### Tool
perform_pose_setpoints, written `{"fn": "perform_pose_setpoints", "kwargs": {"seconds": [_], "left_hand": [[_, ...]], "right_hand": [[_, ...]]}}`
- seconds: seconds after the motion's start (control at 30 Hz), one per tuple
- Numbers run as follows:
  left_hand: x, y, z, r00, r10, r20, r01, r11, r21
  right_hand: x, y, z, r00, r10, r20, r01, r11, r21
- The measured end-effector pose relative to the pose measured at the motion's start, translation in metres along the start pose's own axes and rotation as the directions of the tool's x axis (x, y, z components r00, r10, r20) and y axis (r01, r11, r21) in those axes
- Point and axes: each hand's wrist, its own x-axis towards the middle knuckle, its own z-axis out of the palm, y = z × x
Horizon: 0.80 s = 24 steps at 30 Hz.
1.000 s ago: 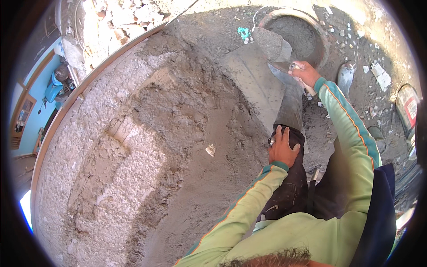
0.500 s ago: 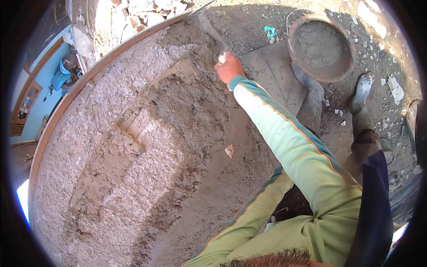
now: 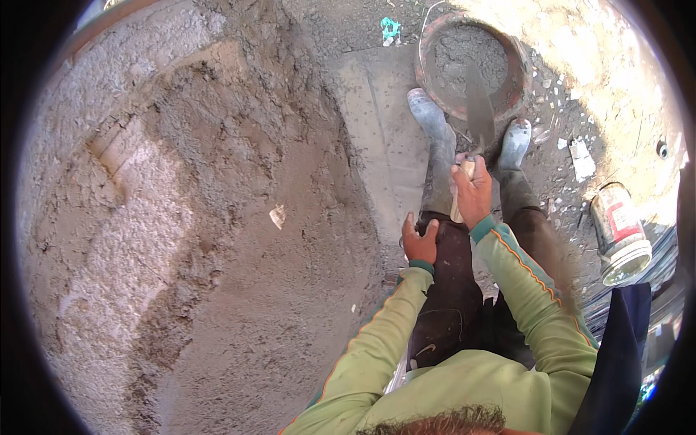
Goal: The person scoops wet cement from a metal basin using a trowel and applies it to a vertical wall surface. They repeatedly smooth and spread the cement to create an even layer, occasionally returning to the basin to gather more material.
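My right hand (image 3: 473, 191) grips the wooden handle of a trowel (image 3: 478, 110), whose blade points away from me and overlaps the near rim of a round tub (image 3: 519, 81). Grey wet mortar (image 3: 461, 52) lies inside the tub. Held off to the left of the trowel handle, my left hand (image 3: 420, 245) is empty, thumb and fingers apart, above my left leg. At the left spreads a wall (image 3: 304, 239), partly coated with rough brown mortar and partly pale and bare. A small light chip (image 3: 277, 216) sticks to the coated part.
My boots (image 3: 515, 145) stand just this side of the tub, beside a flat grey board (image 3: 391, 123) along the wall. A white bucket (image 3: 622, 232) lies tipped at the right. Rubble pieces (image 3: 581, 159) and a green scrap (image 3: 390, 29) are scattered on the ground.
My right hand has drawn back from the wall's far part with the trowel, which now points at the tub. My left hand has come into view. The view has shifted to the right.
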Motion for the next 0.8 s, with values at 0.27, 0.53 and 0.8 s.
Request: {"fn": "perform_pose_setpoints", "kwargs": {"seconds": [0.27,0.53,0.8], "left_hand": [[0.186,-0.012,0.092,0.846,0.299,0.441,-0.264,0.954,-0.141],[0.387,0.168,0.096,0.662,0.726,0.185,-0.616,0.387,0.687],[0.434,0.234,0.105,0.645,0.600,0.474,-0.650,0.103,0.753]], "right_hand": [[0.019,0.020,-0.077,0.996,0.067,-0.052,-0.065,0.997,0.029],[0.042,-0.064,-0.065,0.990,0.136,0.020,-0.138,0.987,0.078],[0.049,-0.106,-0.077,0.994,0.085,-0.069,-0.063,0.958,0.279]]}}
